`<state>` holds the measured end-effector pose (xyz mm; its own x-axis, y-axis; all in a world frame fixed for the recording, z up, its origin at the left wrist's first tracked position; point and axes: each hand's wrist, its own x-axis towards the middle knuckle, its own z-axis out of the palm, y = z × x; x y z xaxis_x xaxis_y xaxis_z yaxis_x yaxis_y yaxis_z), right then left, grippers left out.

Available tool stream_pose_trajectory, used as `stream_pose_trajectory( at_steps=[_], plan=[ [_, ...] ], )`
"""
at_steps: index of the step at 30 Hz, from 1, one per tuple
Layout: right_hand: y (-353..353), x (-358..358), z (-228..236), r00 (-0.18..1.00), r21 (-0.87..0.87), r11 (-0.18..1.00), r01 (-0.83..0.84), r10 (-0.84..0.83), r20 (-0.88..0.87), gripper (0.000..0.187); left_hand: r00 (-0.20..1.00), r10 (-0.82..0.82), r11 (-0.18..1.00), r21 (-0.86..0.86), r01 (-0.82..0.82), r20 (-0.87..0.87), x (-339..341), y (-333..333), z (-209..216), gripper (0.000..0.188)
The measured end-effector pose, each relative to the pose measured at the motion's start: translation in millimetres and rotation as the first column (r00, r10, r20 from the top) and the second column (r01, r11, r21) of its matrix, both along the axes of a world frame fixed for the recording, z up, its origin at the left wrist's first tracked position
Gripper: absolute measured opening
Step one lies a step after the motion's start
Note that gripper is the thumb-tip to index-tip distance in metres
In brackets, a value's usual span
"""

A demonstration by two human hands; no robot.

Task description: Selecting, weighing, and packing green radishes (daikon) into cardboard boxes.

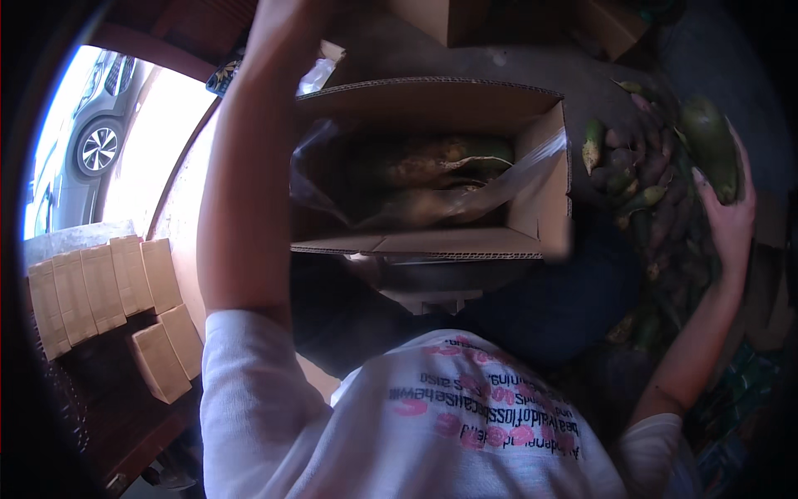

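At the far right, my right hand (731, 214) is closed round the lower end of a large, smooth green gourd (708, 137). My left forearm (249, 166) stretches upward past the left side of an open cardboard box (524, 241); the hand itself lies beyond the upper edge of the picture. The box stands in front of me, with a clear plastic bag (320, 158) lining it. Inside lie bulky green and brownish vegetables (424, 162), partly in shadow. Below the gourd, a heap of dark, reddish-brown root vegetables (657, 158) is mixed with smaller green ones (594, 141).
Several folded brown cartons (100, 279) rest on a dark surface at the left. More cardboard boxes (432, 17) stand at the top. Green packaging (731, 399) lies at the lower right. Outside at the far left a grey car (75, 158) is parked.
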<state>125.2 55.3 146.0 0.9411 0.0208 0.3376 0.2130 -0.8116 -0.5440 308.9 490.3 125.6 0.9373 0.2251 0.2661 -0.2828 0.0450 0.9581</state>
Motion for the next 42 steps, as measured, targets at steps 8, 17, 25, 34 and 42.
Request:
stream_pose_trajectory(
  at_steps=[8,17,25,34,42],
  plan=[
    [232.0,87.9,-43.8,0.712,-0.342,0.719,-0.605,0.296,-0.637,0.064,0.946,0.309,0.493,0.867,-0.075,-0.095,-75.4,223.4,-77.9,0.032],
    [274.1,118.4,-194.8,0.709,-0.243,0.762,-0.600,0.366,-0.603,0.075,0.778,0.346,0.327,0.845,0.424,-0.525,-191.1,321.9,-106.5,0.040],
    [270.6,111.8,-180.2,0.776,-0.555,0.565,-0.610,0.287,-0.561,0.074,0.469,0.362,0.453,0.592,0.667,-0.806,-259.6,416.3,-234.3,0.053],
    [263.7,97.9,-114.1,0.802,-0.527,0.622,-0.580,0.320,-0.505,0.034,0.479,0.323,0.446,0.578,0.684,-0.816,-292.4,446.6,-278.0,0.051],
    [218.2,71.1,-19.8,0.882,-0.247,0.869,-0.429,0.344,-0.322,0.051,0.430,0.280,0.395,0.511,0.763,-0.858,-333.8,461.6,-277.0,0.051]
  ],
)
